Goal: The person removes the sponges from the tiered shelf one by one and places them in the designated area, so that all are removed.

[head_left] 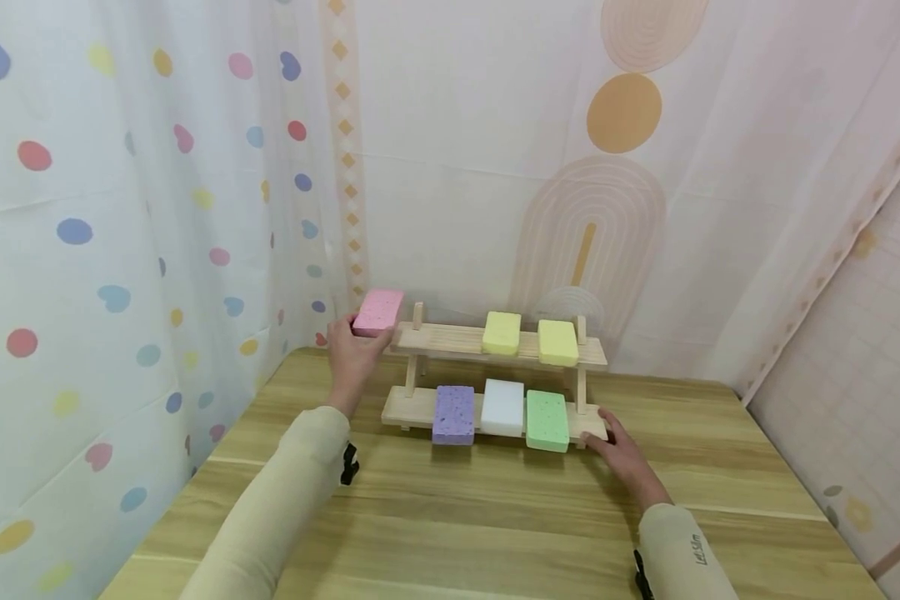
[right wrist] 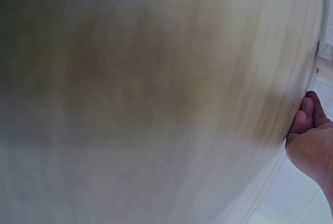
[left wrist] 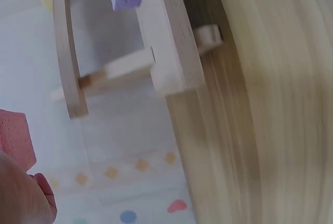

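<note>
From where I stood, the two hands were well apart, one at each end of the work. The left hand point(head_left: 351, 360) was clamped on a pink sponge point(head_left: 379, 308), with the thumb on the near side. The pink sponge was positioned at the left end of the upper board point(head_left: 450, 336), beside a short upright post point(head_left: 418, 315). The right hand point(head_left: 621, 454) gripped the right end of the lower board point(head_left: 407, 407), thumb at the front edge, fingers at the end face.

Both boards belonged to one two-tier wooden rack. The upper board carried two yellow sponges point(head_left: 502, 333), side by side with a narrow gap, toward its right end. The lower board carried three units, left to right: a purple sponge point(head_left: 453, 414), a white sponge point(head_left: 503, 407) and a green sponge point(head_left: 547, 421). All three projected past the front edge.

The rack stood on a wood-grain table point(head_left: 457, 517). Both forearms wore cream sleeves point(head_left: 277, 500), with a black strap point(head_left: 349, 464) visible at the left wrist. Outermost hung a spotted curtain point(head_left: 142, 275) on the left and a pale patterned curtain point(head_left: 450, 125) behind the rack.
</note>
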The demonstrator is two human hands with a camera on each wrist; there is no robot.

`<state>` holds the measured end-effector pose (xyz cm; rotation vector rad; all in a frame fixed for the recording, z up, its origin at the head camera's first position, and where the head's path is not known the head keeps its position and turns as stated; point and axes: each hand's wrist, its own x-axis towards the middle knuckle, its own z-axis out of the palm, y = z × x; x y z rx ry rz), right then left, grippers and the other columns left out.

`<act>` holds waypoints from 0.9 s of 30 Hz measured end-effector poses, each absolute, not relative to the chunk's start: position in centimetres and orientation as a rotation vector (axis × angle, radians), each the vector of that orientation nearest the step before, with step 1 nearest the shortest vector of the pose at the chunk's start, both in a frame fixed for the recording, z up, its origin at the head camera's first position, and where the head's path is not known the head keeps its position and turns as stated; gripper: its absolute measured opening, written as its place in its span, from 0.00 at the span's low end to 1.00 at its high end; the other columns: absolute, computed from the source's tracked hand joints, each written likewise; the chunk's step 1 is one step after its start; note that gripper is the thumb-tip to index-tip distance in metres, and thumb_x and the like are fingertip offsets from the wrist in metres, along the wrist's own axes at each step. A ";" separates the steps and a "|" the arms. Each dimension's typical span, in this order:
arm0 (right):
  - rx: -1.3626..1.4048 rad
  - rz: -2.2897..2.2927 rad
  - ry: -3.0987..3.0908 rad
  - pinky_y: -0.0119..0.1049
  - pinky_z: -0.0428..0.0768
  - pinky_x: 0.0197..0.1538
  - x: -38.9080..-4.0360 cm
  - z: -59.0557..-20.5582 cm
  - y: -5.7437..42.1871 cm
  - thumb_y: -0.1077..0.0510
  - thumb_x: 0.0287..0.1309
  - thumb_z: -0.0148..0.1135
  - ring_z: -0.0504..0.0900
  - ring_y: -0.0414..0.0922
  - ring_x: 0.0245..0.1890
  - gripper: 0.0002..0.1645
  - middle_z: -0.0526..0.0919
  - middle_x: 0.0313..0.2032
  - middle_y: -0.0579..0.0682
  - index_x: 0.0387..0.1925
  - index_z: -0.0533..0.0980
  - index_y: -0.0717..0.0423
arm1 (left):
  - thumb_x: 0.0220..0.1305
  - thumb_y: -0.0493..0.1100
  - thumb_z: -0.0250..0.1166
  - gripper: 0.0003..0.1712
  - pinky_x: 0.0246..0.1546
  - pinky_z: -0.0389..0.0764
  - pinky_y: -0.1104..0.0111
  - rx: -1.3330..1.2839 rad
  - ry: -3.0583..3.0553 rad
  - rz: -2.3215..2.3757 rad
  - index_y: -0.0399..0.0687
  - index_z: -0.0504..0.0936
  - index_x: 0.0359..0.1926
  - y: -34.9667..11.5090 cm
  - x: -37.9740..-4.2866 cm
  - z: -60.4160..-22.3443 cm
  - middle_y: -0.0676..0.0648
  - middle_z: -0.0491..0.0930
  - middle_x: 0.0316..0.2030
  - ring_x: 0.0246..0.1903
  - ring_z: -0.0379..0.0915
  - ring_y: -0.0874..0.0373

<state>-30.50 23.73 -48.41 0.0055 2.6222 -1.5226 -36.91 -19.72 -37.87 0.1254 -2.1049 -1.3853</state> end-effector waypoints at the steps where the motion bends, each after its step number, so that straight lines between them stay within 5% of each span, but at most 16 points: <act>1: 0.003 -1.528 2.622 0.63 0.51 0.70 -30.6 -48.5 23.8 0.37 0.69 0.54 0.50 0.67 0.72 0.51 0.52 0.72 0.71 0.79 0.42 0.53 | 0.54 0.48 0.75 0.41 0.57 0.69 0.52 0.132 -2.102 -1.380 0.30 0.69 0.63 -20.1 -36.9 -37.9 0.34 0.67 0.55 0.55 0.63 0.42; 27: 0.018 -1.547 2.606 0.62 0.51 0.70 -30.9 -48.7 23.8 0.38 0.69 0.55 0.50 0.66 0.73 0.50 0.51 0.73 0.71 0.79 0.43 0.51 | 0.55 0.48 0.74 0.42 0.60 0.64 0.51 0.277 -2.155 -1.349 0.28 0.68 0.64 -24.9 -37.0 -43.3 0.32 0.66 0.57 0.56 0.60 0.40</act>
